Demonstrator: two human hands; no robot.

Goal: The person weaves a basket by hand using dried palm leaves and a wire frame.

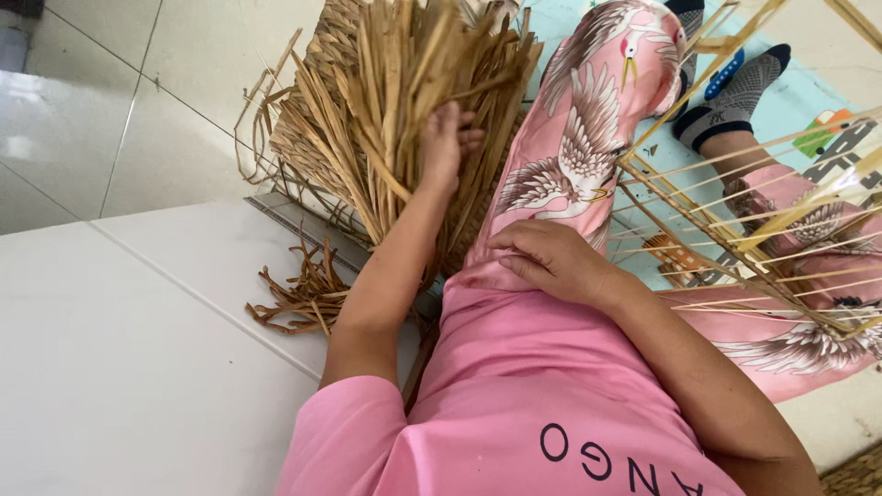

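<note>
Dried straw bundle [404, 101] clenched in left hand [446, 147] fingers; right hand [551, 262] rests released on thigh.

Looks like someone's home being used as a little weaving spot, with the work done sitting right on the floor. You've got glossy white floor tiles [138, 138], a colourful play mat [790, 110] underfoot, a big bundle of dried straw strips [395, 101], loose scraps [308, 298] lying around, and a bamboo stick frame [735, 211]. The pink patterned lounge trousers [588, 129] and socks [730, 96] look homey rather than workshop-like.
</note>
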